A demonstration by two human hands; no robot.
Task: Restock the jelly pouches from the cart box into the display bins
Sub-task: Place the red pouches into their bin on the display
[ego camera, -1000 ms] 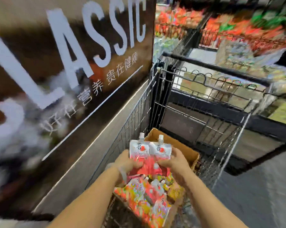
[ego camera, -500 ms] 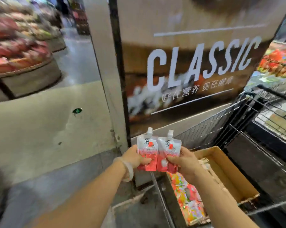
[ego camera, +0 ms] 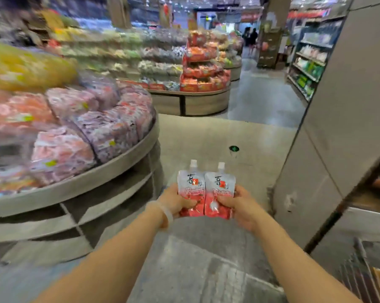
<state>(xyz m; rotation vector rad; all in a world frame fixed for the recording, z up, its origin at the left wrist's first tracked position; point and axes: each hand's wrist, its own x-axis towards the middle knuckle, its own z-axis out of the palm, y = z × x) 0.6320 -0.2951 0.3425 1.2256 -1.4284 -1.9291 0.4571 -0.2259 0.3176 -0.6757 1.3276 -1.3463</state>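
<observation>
Hands at chest height, mid-carry. Left hand (ego camera: 177,202) grips left jelly pouch (ego camera: 191,191); right hand (ego camera: 239,204) grips right jelly pouch (ego camera: 219,194); pouches touch, spouts up. Cart corner (ego camera: 359,270) sits right of the right hand. Next, judged: swing left and up over the round display bin (ego camera: 81,184), then release.

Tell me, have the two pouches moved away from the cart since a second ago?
Yes. The pouches were over the cart box; now they are left of it, over bare floor, toward the round display.
</observation>
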